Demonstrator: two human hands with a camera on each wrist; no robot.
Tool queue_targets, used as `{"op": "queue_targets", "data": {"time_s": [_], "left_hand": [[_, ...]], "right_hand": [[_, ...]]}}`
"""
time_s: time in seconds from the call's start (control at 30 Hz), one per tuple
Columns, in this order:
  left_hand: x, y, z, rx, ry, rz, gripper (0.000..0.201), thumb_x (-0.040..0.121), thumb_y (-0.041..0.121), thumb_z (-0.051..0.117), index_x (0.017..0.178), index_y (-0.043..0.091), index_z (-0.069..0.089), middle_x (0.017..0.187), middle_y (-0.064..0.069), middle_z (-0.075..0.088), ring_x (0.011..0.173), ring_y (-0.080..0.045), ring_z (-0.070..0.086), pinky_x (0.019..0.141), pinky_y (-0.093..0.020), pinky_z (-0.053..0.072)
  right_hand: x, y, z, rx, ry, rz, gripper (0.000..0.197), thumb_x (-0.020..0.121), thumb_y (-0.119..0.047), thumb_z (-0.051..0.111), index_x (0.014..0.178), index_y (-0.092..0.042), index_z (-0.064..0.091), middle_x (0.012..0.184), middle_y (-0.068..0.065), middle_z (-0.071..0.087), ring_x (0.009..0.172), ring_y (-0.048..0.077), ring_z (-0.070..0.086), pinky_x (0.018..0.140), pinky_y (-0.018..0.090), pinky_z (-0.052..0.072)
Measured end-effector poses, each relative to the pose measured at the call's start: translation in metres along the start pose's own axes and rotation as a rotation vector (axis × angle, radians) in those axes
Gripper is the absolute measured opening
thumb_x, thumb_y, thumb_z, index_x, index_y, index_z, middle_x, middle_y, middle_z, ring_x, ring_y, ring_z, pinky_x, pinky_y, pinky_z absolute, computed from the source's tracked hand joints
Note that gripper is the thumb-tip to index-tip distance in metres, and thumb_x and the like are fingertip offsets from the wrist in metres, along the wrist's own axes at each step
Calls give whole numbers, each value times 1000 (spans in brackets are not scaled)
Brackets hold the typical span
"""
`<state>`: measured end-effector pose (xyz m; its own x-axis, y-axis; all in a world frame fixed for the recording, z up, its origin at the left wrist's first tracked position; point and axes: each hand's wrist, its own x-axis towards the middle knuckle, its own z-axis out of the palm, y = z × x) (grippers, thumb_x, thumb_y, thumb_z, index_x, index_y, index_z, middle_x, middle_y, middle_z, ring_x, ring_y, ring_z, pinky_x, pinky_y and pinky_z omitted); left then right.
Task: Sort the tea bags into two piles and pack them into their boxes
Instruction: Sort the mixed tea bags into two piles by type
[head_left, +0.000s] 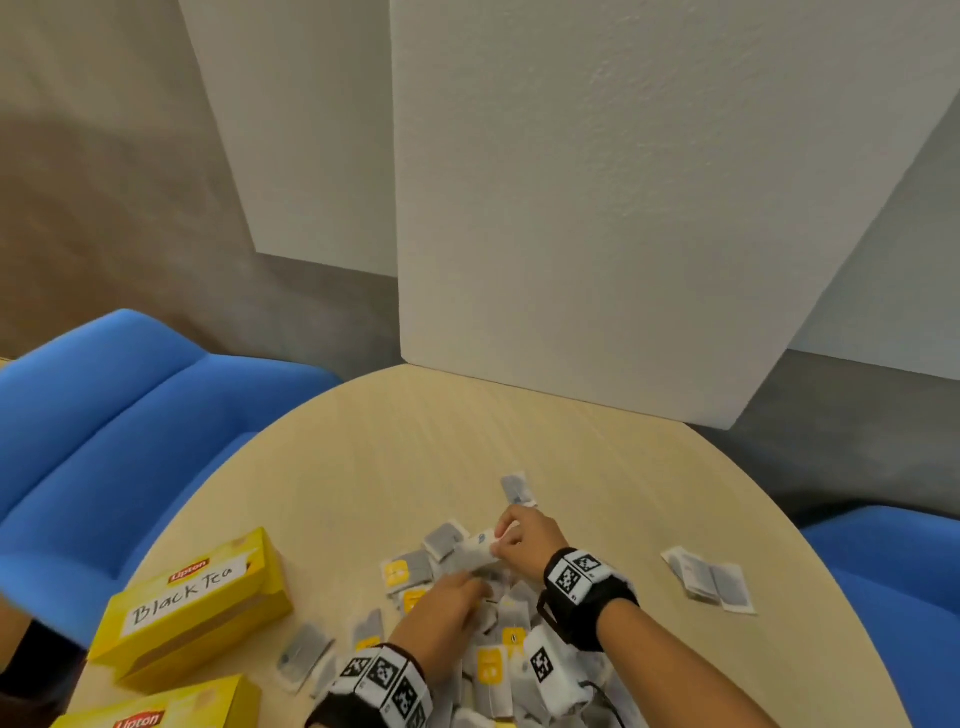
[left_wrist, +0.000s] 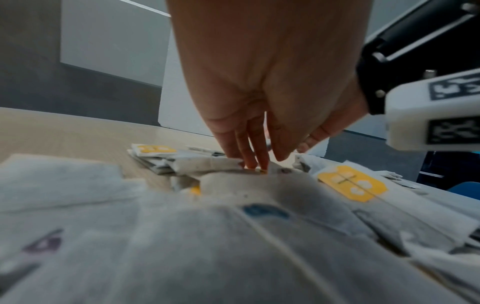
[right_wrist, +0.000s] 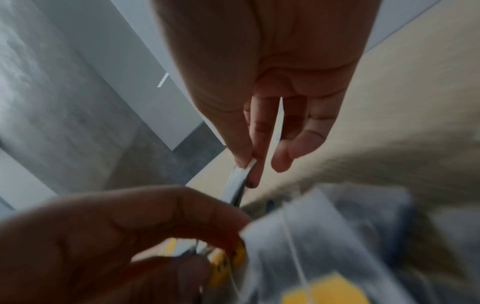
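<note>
A heap of tea bags (head_left: 498, 654), some with yellow tags and some with blue marks, covers the near middle of the round wooden table (head_left: 395, 457). My right hand (head_left: 501, 538) pinches a white blue-marked tea bag (head_left: 480, 545) at the heap's far edge; thumb and forefinger hold its edge (right_wrist: 237, 179). My left hand (head_left: 475, 590) reaches into the heap, fingertips (left_wrist: 259, 162) and thumb closing on a yellow-tagged tea bag (right_wrist: 235, 257). Two yellow Lipton boxes lie at the left: one labelled Black Tea (head_left: 197, 597), the other (head_left: 156, 709) at the bottom edge.
A small separate stack of tea bags (head_left: 709, 579) lies at the right of the table. One lone bag (head_left: 517, 488) sits beyond my right hand. Blue chairs (head_left: 104, 415) flank the table on both sides. A white panel (head_left: 597, 260) stands at the far edge.
</note>
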<state>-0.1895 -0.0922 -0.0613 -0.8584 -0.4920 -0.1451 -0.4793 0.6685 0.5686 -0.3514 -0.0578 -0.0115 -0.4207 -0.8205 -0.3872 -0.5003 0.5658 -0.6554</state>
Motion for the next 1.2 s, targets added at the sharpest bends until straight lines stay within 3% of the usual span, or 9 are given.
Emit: {"op": "queue_targets", "data": {"time_s": [0.1,0.27,0.43,0.53,0.67,0.83,1.0,1.1,1.2], "left_hand": [[1,3,-1,47,-2,12,30,97,15,40,123,14,55,125,-6,53,116,-23,48,93,-24,35],[-2,15,-14,122,-16,32,32,97,10,43,126,11,56,130,-10,52,118,-26,48,95,-29,36],[-17,21,-22,157,-15,23,28,97,9,45,121,6,59,127,-14,51,114,-30,50,92,-32,37],[-27,23,-26,150,3,11,31,95,2,45,123,4,57,132,-15,47,118,-31,49,96,-34,36],[-36,18,-28,162,-10,1,32,95,1,46,126,5,55,138,-14,43,125,-31,44,102,-34,34],[-32,13,-31,171,-13,-3,36,92,-4,45,127,5,54,139,-14,43,126,-31,43,102,-34,33],[-25,4,-25,188,-52,-20,37,93,-1,46,129,7,54,141,-13,42,128,-30,40,103,-35,33],[-22,0,-19,188,-35,18,36,91,-1,47,125,5,57,138,-15,46,126,-30,42,101,-36,35],[-18,-3,-14,182,17,56,34,88,-3,50,120,1,60,133,-19,49,122,-35,46,97,-40,39]], "right_hand": [[-12,14,7,42,42,75,24,82,-15,69,73,-23,49,74,3,64,72,17,59,58,21,47],[-30,21,7,32,97,93,25,83,-16,70,70,-23,49,95,10,68,80,20,59,64,23,43],[-49,28,3,10,156,91,27,85,-13,67,67,-23,49,90,9,63,80,24,57,65,25,40],[-59,34,-2,-4,187,97,17,87,-12,63,74,-20,54,98,10,66,90,28,60,65,24,37],[-58,42,-9,3,250,111,30,87,-10,61,65,-25,48,96,11,66,94,29,62,69,27,44],[-42,42,-3,-3,270,170,29,88,-9,59,66,-24,49,105,11,66,98,29,60,70,26,42],[-25,42,8,16,247,118,9,88,-9,57,86,-17,59,107,10,67,99,28,60,69,25,40],[-21,42,13,-12,121,3,20,93,-9,52,109,-13,63,123,10,62,114,27,57,84,27,44],[-24,42,12,-105,84,-52,27,92,-11,54,118,-14,61,128,12,56,116,30,54,87,29,42]]}}
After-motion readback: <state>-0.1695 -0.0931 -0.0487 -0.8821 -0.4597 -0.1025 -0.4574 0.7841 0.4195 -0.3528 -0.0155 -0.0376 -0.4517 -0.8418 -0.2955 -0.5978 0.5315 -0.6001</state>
